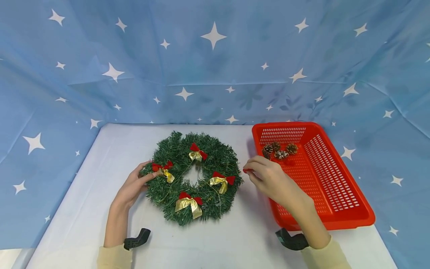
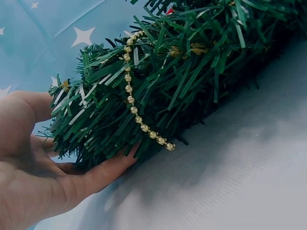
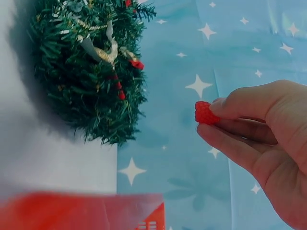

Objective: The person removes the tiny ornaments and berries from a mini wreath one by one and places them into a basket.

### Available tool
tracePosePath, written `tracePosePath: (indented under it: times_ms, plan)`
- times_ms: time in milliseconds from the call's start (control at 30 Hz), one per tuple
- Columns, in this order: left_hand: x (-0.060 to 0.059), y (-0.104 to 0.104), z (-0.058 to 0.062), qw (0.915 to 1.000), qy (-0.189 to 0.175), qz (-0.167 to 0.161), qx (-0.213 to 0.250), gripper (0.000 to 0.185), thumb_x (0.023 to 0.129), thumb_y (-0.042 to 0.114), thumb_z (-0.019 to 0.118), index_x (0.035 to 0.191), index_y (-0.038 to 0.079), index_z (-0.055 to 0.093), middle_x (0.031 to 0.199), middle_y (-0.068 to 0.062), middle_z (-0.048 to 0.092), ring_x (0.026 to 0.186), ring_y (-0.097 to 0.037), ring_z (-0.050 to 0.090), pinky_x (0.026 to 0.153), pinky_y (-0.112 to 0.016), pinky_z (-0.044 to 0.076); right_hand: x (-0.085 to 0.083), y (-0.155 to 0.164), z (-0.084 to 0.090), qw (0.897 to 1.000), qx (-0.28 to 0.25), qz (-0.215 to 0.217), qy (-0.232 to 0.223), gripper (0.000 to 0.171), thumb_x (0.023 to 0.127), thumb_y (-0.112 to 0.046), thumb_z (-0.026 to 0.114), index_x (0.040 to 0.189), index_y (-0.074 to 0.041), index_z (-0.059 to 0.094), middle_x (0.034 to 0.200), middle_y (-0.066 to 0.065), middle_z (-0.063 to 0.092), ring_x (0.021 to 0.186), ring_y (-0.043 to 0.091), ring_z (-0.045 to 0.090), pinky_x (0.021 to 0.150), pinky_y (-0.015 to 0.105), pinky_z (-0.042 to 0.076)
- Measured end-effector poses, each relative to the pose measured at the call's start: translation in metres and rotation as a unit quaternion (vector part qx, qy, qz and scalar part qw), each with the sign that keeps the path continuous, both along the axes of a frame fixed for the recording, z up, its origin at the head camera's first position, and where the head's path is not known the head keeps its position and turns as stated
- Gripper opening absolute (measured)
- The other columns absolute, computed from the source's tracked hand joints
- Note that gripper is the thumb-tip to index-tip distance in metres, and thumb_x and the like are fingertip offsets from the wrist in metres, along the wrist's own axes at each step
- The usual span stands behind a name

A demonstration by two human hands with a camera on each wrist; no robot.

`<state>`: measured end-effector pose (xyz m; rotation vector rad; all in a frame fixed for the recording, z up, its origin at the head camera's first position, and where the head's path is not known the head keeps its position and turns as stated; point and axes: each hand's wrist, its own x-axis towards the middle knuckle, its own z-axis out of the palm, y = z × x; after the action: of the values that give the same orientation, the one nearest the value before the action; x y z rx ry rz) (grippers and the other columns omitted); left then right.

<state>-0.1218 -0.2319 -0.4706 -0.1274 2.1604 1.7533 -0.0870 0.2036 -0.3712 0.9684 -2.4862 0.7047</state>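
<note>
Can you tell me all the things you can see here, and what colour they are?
wreath: one, green, middle of the table
bows: four, red and gold, on the wreath
bead string: one, gold, draped over the wreath
basket: one, red, right of the wreath
pine cones: about four, brown, far end of the basket
berry: one, red, pinched in the right hand
table: one, white
backdrop: one, blue with white stars
left hand: rests against the wreath's left edge
right hand: holds the berry beside the wreath
</note>
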Motion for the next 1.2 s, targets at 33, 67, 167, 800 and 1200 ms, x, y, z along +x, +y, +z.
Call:
tracePosePath:
  times_ms: [33,67,167,800,1200]
  plan:
    - [0.000,0.000,0.000,1.0000,0.000,0.000,0.000,0.073,0.106,0.034,0.059,0.165,0.014,0.021,0.148,-0.020,0.040,0.133,-0.027,0.043,0.090,-0.034,0.046,0.000,0.002,0.000,1.000,0.001,-0.002,-0.002,0.022,0.078,0.012,0.081,0.094,-0.002,0.075,0.096,0.008,0.072,0.085,0.019,0.070,0.070,0.030,0.060]
    - [0.000,0.000,0.000,1.0000,-0.001,-0.001,0.001,0.073,0.106,0.035,0.059,0.165,0.014,0.020,0.151,-0.021,0.038,0.137,-0.029,0.041,0.092,-0.034,0.046,0.001,0.003,0.001,1.000,0.001,-0.006,-0.005,0.022,0.078,0.012,0.082,0.094,-0.002,0.075,0.097,0.009,0.072,0.085,0.019,0.070,0.070,0.031,0.060]
    - [-0.001,0.000,0.001,1.0000,0.000,-0.005,-0.002,0.074,0.106,0.035,0.059,0.165,0.014,0.020,0.149,-0.018,0.040,0.135,-0.026,0.041,0.092,-0.033,0.046,0.002,0.009,0.003,1.000,0.004,-0.017,-0.007,0.023,0.077,0.012,0.083,0.094,-0.002,0.075,0.097,0.009,0.072,0.086,0.020,0.071,0.071,0.033,0.061]
    - [0.002,-0.004,0.000,1.0000,0.007,0.001,0.005,0.075,0.105,0.035,0.061,0.165,0.013,0.021,0.127,0.005,0.066,0.120,-0.009,0.051,0.080,-0.031,0.046,0.005,0.036,0.011,0.998,0.015,-0.061,-0.002,0.031,0.071,0.012,0.086,0.097,-0.003,0.077,0.098,0.010,0.073,0.087,0.023,0.072,0.071,0.039,0.061]
    - [0.001,0.001,0.001,0.9999,-0.001,-0.001,0.010,0.076,0.106,0.036,0.060,0.166,0.014,0.018,0.158,-0.020,0.036,0.145,-0.034,0.036,0.094,-0.034,0.045,-0.002,0.053,0.008,0.998,0.018,-0.065,0.001,0.032,0.071,0.014,0.085,0.095,-0.004,0.078,0.096,0.008,0.074,0.086,0.024,0.071,0.071,0.041,0.061]
